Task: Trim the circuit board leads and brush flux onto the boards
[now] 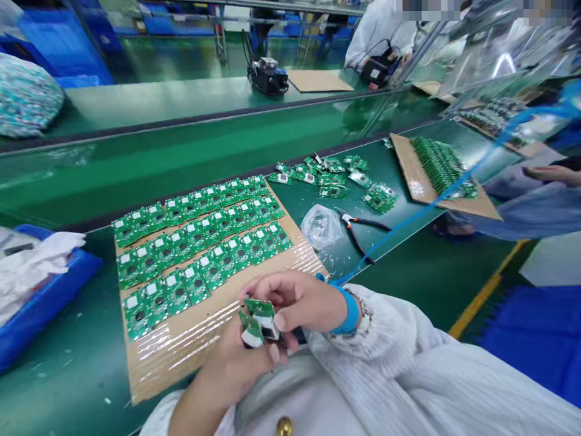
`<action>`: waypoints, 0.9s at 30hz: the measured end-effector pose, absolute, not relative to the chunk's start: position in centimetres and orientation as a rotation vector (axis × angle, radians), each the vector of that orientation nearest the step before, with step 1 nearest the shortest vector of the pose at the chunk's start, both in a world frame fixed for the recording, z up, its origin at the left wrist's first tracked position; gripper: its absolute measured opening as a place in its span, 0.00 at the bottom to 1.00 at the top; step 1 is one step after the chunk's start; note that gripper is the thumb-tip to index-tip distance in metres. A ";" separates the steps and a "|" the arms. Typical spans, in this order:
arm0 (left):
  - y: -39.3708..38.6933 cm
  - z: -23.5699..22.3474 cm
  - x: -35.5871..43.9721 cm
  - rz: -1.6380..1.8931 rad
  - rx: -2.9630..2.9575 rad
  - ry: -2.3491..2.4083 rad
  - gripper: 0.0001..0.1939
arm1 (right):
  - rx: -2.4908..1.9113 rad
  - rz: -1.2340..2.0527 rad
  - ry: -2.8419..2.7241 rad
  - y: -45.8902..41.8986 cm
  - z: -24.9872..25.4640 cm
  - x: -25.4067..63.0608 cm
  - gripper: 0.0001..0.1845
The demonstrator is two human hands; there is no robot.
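One long dark-green workbench point(68, 387) stretches before us, with a second dark-green bench point(136, 100) beyond it. On ours lies a large brown cardboard sheet point(154, 372) striped with shiny clear tape, and three rows of green rectangular circuit boards with white square parts point(200, 233) cover its far portion. At our left sits a blue plastic bin point(54, 306) holding crumpled white material point(40, 260); well to the right, a smaller brown cardboard sheet point(411, 175) carries a dense block of green boards point(442, 166). Between the two sheets, a loose heap of green boards point(333, 178) spreads on the bench.

Our left hand point(236, 363) and right hand point(308, 303) are closed together around two small green circuit boards with white blocks point(261, 321), pinched by thumbs and fingers close before our body; whether the boards are joined, we cannot tell. Cutting pliers with black-and-orange handles point(348, 221) lie spread beside a crumpled clear plastic bag point(322, 227). Our right wrist wears a bright blue band point(349, 312).
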State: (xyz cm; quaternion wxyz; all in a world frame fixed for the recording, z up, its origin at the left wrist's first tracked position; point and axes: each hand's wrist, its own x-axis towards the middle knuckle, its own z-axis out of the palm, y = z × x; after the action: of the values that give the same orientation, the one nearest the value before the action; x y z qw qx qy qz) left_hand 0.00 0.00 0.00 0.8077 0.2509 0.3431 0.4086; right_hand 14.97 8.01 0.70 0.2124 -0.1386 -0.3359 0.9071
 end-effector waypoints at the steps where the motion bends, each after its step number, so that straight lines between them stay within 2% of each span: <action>1: 0.2 0.2 0.1 0.878 0.514 0.748 0.19 | -0.337 2.525 -0.922 8.0 0.8 14.9 0.17; 7: 0.7 0.6 0.1 0.828 0.521 0.720 0.22 | -0.392 2.575 -1.060 8.0 1.7 14.7 0.24; 14: 0.7 0.2 -0.6 0.807 0.636 0.740 0.13 | -0.543 2.531 -1.211 8.0 1.2 14.8 0.35; 20: 1.1 0.9 -0.6 0.693 0.763 0.852 0.10 | -0.550 2.466 -1.321 7.9 0.7 14.8 0.32; 27: 1.4 1.1 0.1 0.569 0.660 0.885 0.14 | -0.607 2.418 -1.008 8.6 1.6 16.0 0.27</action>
State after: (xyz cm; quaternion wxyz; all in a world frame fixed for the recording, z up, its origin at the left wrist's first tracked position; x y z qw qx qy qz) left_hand 0.06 1.38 1.05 0.8132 0.3091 0.4148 0.2666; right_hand 16.01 8.56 1.63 0.2243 -0.2200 -0.3651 0.8763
